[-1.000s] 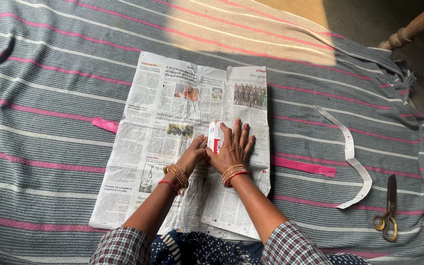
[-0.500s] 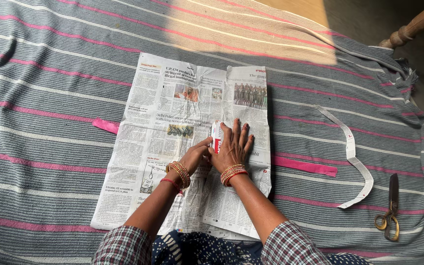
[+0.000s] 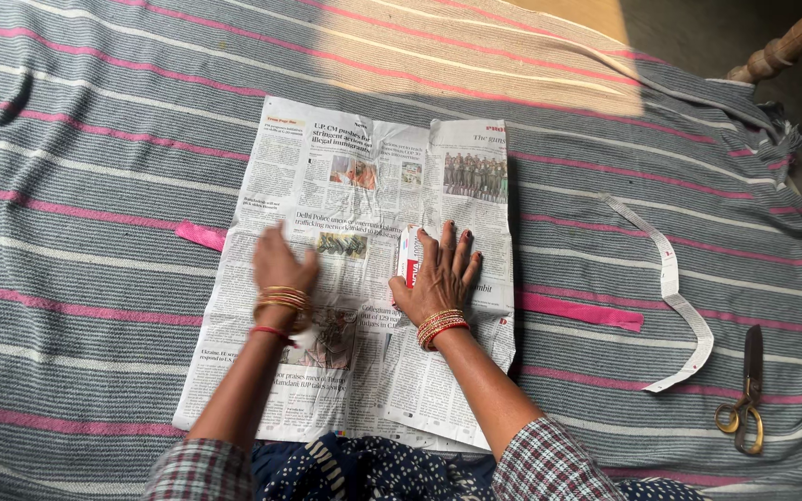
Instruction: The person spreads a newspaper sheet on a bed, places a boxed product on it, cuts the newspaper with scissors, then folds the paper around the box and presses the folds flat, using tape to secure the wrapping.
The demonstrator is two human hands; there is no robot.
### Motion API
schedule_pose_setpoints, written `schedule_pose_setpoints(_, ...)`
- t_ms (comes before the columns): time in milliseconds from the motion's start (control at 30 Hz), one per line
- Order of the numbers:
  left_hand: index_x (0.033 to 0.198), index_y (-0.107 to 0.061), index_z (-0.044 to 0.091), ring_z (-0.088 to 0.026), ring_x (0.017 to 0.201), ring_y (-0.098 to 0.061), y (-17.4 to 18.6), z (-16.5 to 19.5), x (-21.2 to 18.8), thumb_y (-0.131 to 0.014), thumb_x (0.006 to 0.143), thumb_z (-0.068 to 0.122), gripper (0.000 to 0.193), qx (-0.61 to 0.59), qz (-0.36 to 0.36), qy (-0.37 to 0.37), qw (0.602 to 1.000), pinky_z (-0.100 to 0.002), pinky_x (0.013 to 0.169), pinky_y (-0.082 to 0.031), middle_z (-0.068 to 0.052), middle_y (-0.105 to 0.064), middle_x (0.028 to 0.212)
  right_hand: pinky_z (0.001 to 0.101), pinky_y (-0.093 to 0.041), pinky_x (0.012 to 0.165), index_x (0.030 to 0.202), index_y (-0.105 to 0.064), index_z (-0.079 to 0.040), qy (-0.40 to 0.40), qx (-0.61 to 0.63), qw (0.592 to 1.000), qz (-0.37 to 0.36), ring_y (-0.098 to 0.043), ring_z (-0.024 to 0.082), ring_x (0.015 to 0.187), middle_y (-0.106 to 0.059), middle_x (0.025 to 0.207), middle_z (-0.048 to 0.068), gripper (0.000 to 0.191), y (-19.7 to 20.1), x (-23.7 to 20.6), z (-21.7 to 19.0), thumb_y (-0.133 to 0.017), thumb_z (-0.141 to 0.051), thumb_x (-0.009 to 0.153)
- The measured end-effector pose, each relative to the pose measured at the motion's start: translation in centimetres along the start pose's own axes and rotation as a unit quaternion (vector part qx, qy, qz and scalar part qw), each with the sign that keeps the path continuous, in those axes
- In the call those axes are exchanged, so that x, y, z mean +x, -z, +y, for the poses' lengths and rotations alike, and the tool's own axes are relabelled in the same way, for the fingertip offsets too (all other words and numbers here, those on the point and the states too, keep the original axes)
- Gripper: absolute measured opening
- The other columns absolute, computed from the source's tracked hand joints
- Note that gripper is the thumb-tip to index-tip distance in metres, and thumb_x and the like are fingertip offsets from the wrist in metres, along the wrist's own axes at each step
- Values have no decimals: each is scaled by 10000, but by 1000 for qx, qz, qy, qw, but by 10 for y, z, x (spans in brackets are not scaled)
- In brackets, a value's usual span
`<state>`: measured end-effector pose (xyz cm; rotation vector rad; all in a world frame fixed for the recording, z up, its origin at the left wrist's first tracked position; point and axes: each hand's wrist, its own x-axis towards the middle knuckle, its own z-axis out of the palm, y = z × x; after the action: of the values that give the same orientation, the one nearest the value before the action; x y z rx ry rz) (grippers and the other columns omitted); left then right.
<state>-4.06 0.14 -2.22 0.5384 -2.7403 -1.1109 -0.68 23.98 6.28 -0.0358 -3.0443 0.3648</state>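
A newspaper sheet point(image 3: 364, 186) lies spread on a grey cloth with pink stripes point(image 3: 95, 121). My right hand point(image 3: 440, 274) rests flat on the paper, fingers apart, pressing a small red and white box point(image 3: 407, 257) by its left side. My left hand point(image 3: 280, 264) is blurred, flat on the left half of the newspaper, holding nothing. Both wrists wear bangles. A pink strip point(image 3: 579, 310) runs under the paper and shows at both sides.
A white paper strip, curved point(image 3: 675, 288), lies to the right. Scissors with yellow handles point(image 3: 746, 394) lie at the far right. A wooden furniture leg point(image 3: 791, 42) stands at the top right beyond the cloth's edge.
My left hand has left the box and slid to the left across the newspaper. My right hand has stayed on the box.
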Motion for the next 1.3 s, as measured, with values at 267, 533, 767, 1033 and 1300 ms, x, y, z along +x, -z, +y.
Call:
schedule_pose_setpoints(267, 1566, -292, 82, -395, 1368, -359, 58, -37, 7, -822, 786, 390, 992, 133, -26, 138, 981, -532, 1137, -319, -224, -399, 1462, 658, 39, 1195, 1479, -353, -194, 5, 13, 1000, -2, -8, 473, 1539, -92, 1668, 244, 947, 4, -3, 0, -791, -445, 678)
schedule_pose_setpoints(533, 1614, -271, 130, -375, 1332, -407, 71, -20, 2, -857, 772, 402, 1061, 189, -53, 142, 970, -495, 1130, -352, -204, -444, 1398, 658, 85, 1179, 1521, -303, -201, 17, 18, 1000, 4, 58, 444, 1538, -34, 1670, 233, 1029, 7, -5, -2, -743, -681, 724)
schedule_pose_setpoints(767, 1561, -344, 109, -392, 1243, -536, 79, -23, 1, -843, 779, 356, 960, 155, -17, 128, 979, -518, 1086, -402, -218, -572, 1323, 638, 56, 1202, 1499, -439, -207, 28, 42, 998, 40, -22, 439, 1556, -112, 1685, 224, 757, -2, -4, 9, -592, -636, 895)
schedule_pose_setpoints(1033, 1218, -767, 102, -316, 954, -746, 108, -13, 31, -758, 842, 331, 440, 34, -125, 144, 981, -453, 885, -585, -142, -782, 1068, 604, -20, 1243, 1488, -517, -189, 38, 127, 984, 120, -180, 394, 1568, -274, 1682, 175, 570, -9, -5, 20, -556, -378, 952)
schedule_pose_setpoints(1300, 1236, -708, 26, -262, 959, -746, 139, 23, 38, -719, 859, 339, 490, -106, -231, 34, 967, -385, 883, -565, -136, -783, 1085, 567, -132, 1254, 1472, -521, -109, 46, 211, 965, 151, -261, 408, 1543, -352, 1642, 190, 558, -6, -3, 25, -563, -229, 929)
